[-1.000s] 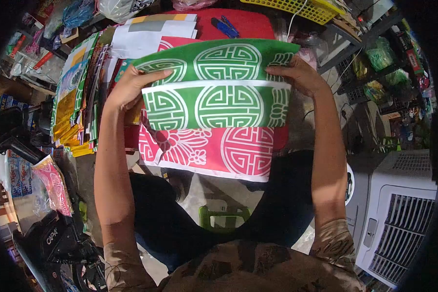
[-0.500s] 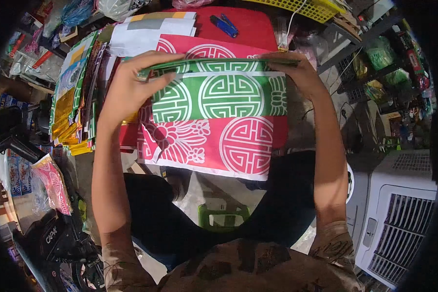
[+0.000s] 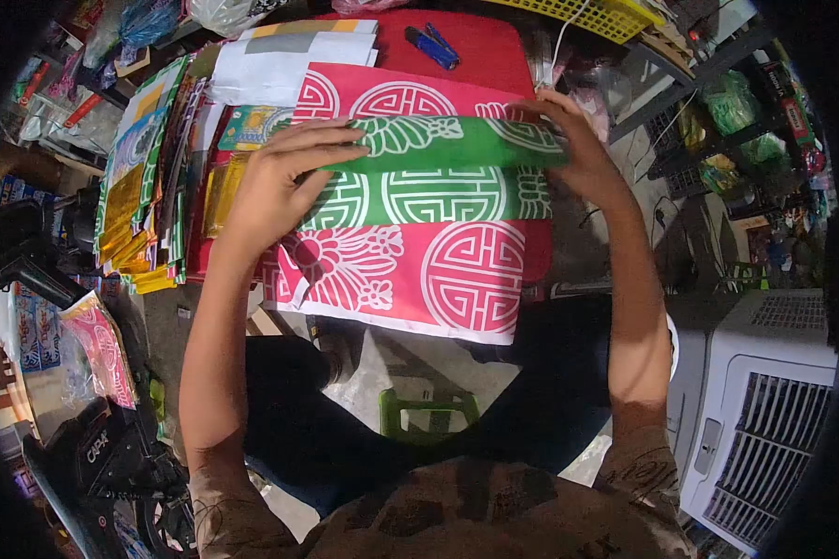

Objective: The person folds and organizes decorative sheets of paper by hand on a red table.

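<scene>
A green paper sheet (image 3: pixel 446 197) with white round motifs lies over pink patterned sheets (image 3: pixel 471 279) on a red surface. Its upper part is folded over into a band, slightly raised and curved. My left hand (image 3: pixel 294 172) grips the left end of this band, fingers above and thumb underneath. At the other end, my right hand (image 3: pixel 576 144) is closed around the band's edge, its fingertips partly hidden. The lower left corner of the pink sheet is creased and turned up.
A blue stapler (image 3: pixel 433 47) lies on the red table top (image 3: pixel 494 47) at the back. Folded white papers (image 3: pixel 289 67) and a pile of colourful paper bundles (image 3: pixel 144 177) sit on the left. A yellow basket (image 3: pixel 587 14) stands at the far edge. Below is a green stool (image 3: pixel 427 410).
The green sheet's folded part has tipped from a thin edge-on strip to a broad band facing me. My left hand has moved slightly right and down, uncovering gold and green papers beside it.
</scene>
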Available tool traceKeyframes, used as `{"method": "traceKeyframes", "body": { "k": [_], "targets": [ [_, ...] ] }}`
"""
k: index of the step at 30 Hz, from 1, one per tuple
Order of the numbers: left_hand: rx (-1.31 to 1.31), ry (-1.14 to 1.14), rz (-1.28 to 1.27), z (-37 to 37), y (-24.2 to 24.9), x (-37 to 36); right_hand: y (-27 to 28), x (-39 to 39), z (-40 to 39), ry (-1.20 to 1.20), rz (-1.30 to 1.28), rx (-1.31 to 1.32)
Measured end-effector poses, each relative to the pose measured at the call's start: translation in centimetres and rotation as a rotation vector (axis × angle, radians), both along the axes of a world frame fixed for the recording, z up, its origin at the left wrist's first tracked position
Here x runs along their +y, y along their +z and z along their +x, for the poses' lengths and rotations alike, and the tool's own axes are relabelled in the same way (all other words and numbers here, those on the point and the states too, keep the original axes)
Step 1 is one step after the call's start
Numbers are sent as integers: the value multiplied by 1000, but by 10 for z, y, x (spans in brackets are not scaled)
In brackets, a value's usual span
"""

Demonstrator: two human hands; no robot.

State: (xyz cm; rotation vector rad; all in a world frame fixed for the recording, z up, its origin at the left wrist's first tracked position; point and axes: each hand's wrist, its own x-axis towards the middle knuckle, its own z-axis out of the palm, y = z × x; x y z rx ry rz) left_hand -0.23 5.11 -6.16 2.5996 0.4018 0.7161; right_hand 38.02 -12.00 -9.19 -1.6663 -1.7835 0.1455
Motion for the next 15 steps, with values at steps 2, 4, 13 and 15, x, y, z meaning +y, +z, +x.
{"method": "traceKeyframes", "body": {
  "k": [2,4,13,15],
  "targets": [
    [31,-15,30,-2,-5,1,-2,-6,1,-53,-59,-51],
    [20,-28,40,-3,-8,0,-2,-7,1,-73,-58,-109],
    [33,-13,146,-5,-10,-10,24,-31,-4,-127,-105,-83],
    [33,-23,134,-5,-6,-13,43,-39,-12,-87,-26,-142]
  ]
}}
